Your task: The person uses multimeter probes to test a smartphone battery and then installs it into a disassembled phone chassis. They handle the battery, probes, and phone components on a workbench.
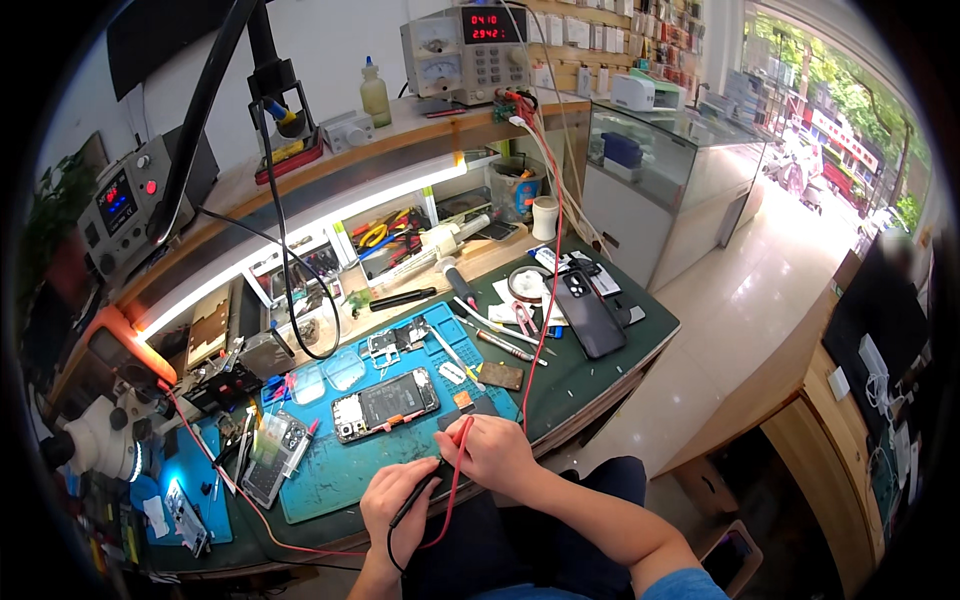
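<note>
In the head view, the left hand (pixel 382 500) is closed around a black test lead (pixel 412 500), and the right hand (pixel 497 454) grasps a red test lead (pixel 463 432) near it; what their fingertips touch, I cannot tell. The opened phone (pixel 385 405) lies on the blue mat (pixel 322 482), just beyond both hands.
</note>
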### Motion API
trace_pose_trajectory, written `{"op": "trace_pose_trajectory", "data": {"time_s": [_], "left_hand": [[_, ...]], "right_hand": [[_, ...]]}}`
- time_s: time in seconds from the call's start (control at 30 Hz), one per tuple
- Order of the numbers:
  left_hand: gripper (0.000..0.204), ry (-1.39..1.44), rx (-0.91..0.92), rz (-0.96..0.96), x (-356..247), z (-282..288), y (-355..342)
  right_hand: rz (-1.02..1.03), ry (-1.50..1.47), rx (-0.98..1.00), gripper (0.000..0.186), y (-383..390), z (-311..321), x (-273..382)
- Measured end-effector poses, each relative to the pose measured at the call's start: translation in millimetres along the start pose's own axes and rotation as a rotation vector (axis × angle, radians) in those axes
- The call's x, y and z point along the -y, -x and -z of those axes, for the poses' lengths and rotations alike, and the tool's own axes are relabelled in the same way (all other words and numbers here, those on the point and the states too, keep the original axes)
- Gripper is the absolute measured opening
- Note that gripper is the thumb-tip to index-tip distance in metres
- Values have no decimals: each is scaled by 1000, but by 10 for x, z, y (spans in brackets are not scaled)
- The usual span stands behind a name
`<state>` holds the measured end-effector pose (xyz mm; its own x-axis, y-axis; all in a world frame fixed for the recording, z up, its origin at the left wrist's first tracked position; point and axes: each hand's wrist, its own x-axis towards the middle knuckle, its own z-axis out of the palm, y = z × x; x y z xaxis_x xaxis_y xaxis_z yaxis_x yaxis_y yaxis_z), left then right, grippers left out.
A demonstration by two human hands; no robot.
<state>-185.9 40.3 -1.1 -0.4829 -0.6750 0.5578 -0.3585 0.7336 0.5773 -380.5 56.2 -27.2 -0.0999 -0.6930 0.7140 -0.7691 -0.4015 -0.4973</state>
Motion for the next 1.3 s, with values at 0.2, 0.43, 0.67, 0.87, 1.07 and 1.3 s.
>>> {"op": "trace_pose_trajectory", "data": {"time_s": [0.2, 0.43, 0.67, 0.87, 1.07, 1.3], "left_hand": [[25, 5, -1, 0, 23, -5, 9], [25, 4, 9, 5, 33, -4, 11], [25, 11, 5, 11, 19, -1, 8], [25, 6, 7, 5, 26, 6, 9], [25, -6, 6, 1, 1, 14, -4], [24, -2, 5, -3, 20, 11, 3]], "right_hand": [[-2, -8, 1, 25, 1, -2, 3], [-31, -47, 15, 33, 8, -1, 31], [-29, -43, 20, 34, 16, -9, 16], [-24, -46, 15, 34, 14, -11, 19], [-16, -46, 10, 34, 3, -2, 23], [-11, -6, 24, 22, 4, 7, 14]]}}
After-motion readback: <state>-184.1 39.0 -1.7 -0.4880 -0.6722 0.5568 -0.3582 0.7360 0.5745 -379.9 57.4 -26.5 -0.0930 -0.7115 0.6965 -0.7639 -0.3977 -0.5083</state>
